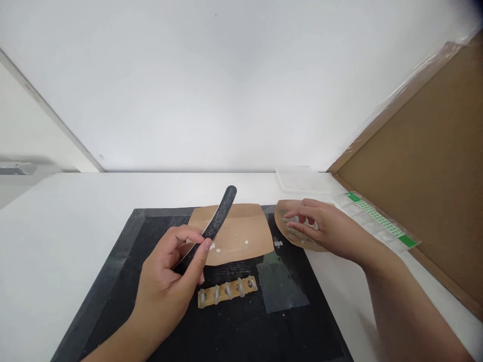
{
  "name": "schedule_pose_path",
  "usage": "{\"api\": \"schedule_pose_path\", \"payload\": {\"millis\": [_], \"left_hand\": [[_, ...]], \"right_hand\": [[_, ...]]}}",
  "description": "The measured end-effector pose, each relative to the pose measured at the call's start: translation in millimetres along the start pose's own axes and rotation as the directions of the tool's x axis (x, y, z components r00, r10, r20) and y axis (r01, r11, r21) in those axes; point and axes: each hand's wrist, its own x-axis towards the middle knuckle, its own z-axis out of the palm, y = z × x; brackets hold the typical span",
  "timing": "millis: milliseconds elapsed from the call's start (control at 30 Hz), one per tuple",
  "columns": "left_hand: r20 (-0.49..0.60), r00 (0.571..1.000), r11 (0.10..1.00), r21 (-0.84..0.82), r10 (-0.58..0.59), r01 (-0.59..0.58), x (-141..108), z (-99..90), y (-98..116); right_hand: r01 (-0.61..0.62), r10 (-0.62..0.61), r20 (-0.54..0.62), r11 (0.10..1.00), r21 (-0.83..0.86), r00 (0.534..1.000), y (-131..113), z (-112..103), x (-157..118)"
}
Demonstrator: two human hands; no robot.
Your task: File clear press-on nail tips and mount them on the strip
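My left hand (171, 279) holds a curved black nail file (222, 213) between thumb and fingers, its free end pointing up and to the right. Behind the file lies a brown paper sheet (251, 226) with several small white pieces on it. My right hand (320, 226) hovers over or touches a second brown sheet (281, 213), fingers apart; nothing shows between them. Just in front of my left hand's fingertips, a tan strip (222, 295) carries several clear, nail-shaped pieces on the black mat (234, 332).
A clear film square (283, 286) lies on the mat, near a few white ovals (278, 243). A clear compartment case with green labels (381, 218) is at the right, beside a brown cardboard panel (426, 136). A translucent tray (302, 181) is at the back.
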Motion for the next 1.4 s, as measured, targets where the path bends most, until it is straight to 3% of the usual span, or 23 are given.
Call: {"api": "schedule_pose_path", "payload": {"millis": [133, 233, 433, 667, 833, 1000, 1100, 1200, 1400], "left_hand": [[0.002, 1.000, 1.000, -0.004, -0.006, 0.006, 0.2, 0.1, 2.4], [0.003, 1.000, 1.000, -0.003, -0.014, 0.014, -0.4, -0.7, 4.0], [0.025, 1.000, 1.000, -0.002, 0.010, -0.010, 0.6, -0.9, 3.3], [0.077, 0.997, 1.000, -0.001, -0.007, 0.007, 1.6, -1.4, 0.8], [0.081, 0.997, 1.000, 0.022, 0.002, -0.004, 1.3, -2.2, -0.4], [0.089, 0.996, 0.999, 0.029, 0.018, -0.021, 1.5, -2.4, -0.6], [0.114, 0.993, 0.999, 0.037, 0.019, -0.023, 1.0, -2.3, -2.9], [0.136, 0.990, 0.998, 0.048, 0.043, -0.050, 0.3, -2.5, -5.6], [0.181, 0.972, 0.979, 0.111, 0.150, -0.172, 3.3, -4.0, -4.3]], "right_hand": [[0.033, -0.033, -0.008, 0.999, 0.002, 0.999, -5.6, 0.1, 2.3], [0.073, -0.069, -0.100, 0.996, 0.043, 0.993, -8.2, 0.9, 3.8], [0.267, -0.201, -0.263, 0.931, 0.247, 0.944, -29.7, 0.8, 3.4], [0.372, -0.207, -0.433, 0.862, 0.343, 0.877, -67.2, 7.8, 1.6], [0.356, -0.175, -0.387, 0.810, 0.466, 0.905, -79.1, 20.8, -0.3], [0.252, -0.048, -0.347, 0.782, 0.571, 0.937, -86.3, 28.8, -1.1], [0.194, -0.002, -0.273, 0.709, 0.678, 0.962, -89.5, 33.5, -1.7], [0.184, -0.024, -0.217, 0.624, 0.759, 0.976, -92.4, 38.3, -3.3], [0.161, -0.089, -0.134, 0.626, 0.763, 0.987, -104.7, 40.8, -7.7]]}}
